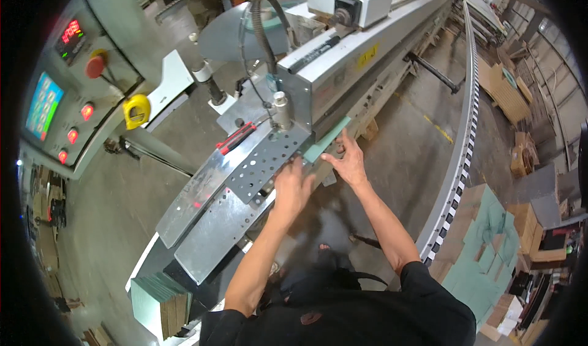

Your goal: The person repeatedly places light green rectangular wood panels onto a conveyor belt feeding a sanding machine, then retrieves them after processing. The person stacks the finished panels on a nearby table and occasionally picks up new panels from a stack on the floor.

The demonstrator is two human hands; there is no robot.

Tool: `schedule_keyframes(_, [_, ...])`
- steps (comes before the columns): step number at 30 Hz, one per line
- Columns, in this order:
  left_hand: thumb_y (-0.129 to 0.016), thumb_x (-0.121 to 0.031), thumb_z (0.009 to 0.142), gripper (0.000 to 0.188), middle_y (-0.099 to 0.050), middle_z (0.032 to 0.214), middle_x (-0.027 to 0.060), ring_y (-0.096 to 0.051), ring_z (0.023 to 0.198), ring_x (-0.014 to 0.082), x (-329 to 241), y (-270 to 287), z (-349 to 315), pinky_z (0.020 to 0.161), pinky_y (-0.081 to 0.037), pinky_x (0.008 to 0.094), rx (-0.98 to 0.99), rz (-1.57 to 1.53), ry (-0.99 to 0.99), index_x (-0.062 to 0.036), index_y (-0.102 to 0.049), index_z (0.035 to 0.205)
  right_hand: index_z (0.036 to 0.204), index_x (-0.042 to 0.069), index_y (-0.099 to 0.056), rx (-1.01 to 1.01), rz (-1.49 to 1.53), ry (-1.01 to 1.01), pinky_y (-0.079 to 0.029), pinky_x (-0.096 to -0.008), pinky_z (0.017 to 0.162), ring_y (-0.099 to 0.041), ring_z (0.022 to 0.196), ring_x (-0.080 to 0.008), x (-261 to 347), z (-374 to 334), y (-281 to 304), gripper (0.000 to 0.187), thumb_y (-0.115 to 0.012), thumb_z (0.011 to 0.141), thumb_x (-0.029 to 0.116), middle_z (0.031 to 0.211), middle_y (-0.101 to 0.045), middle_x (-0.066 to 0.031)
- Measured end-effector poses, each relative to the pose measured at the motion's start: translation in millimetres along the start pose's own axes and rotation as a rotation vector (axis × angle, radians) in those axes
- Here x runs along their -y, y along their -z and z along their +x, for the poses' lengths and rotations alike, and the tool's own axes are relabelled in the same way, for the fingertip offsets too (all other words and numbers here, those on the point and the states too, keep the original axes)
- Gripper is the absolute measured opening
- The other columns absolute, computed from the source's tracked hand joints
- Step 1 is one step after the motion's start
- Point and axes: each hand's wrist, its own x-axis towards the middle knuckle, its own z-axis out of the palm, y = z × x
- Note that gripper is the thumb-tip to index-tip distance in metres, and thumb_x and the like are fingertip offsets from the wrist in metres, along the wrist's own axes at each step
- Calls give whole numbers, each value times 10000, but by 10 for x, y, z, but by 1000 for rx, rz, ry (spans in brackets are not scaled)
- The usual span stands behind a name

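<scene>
A narrow pale-green board lies at the near side of a long machine, close under its housing. My right hand is at the board's near edge, thumb and fingers spread apart and touching it. My left hand is beside the perforated metal plate, fingers stretched toward the board's left end and slightly smeared. Whether its fingertips touch the board I cannot tell. Red-handled pliers rest on the metal table behind the plate.
At the left stands a control panel with red-lit buttons and a yellow tape measure. Stacked green boards sit lower left; more green sheets lie right. A striped rail runs along my right. Another person stands at the back.
</scene>
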Motion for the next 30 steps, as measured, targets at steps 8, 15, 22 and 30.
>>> schedule_keyframes(8, [-821, -137, 803, 537, -676, 1278, 187, -654, 1185, 342, -171, 1766, -1703, 1009, -532, 437, -28, -155, -221, -41, -652, 1304, 1350, -33, -602, 41, 262, -115, -504, -310, 802, -575, 887, -173, 326, -1086, -276, 556, -809, 853, 106, 1061, -616, -77])
schedule_keyframes(15, [-879, -551, 666, 1042, -230, 1661, 225, -138, 1534, 488, 686, 3814, -3295, 1199, -203, 620, -35, 568, 386, -144, -462, 1530, 1286, -47, -646, 256, 371, -99, -495, -306, 724, -564, 808, -148, 590, -2191, -696, 481, -775, 829, 36, 1011, -630, -73])
schedule_keyframes(22, [-856, -709, 546, 1335, -147, 1666, 281, -166, 1513, 530, 1479, 4236, -4312, 1148, -225, 690, 208, 659, 632, -208, -251, 1625, 1303, -45, -637, 401, 351, -61, -516, -300, 768, -601, 878, -145, 1051, -2538, -1172, 462, -732, 851, -18, 1054, -658, -83])
schedule_keyframes(30, [-881, -620, 511, 1346, -144, 1663, 278, -157, 1515, 519, 1541, 4390, -4391, 1162, -240, 657, 104, 546, 710, -215, -248, 1628, 1313, -78, -629, 495, 214, 134, -542, -323, 882, -668, 1009, -204, 1505, -2821, -1295, 428, -731, 912, 30, 1168, -713, -163])
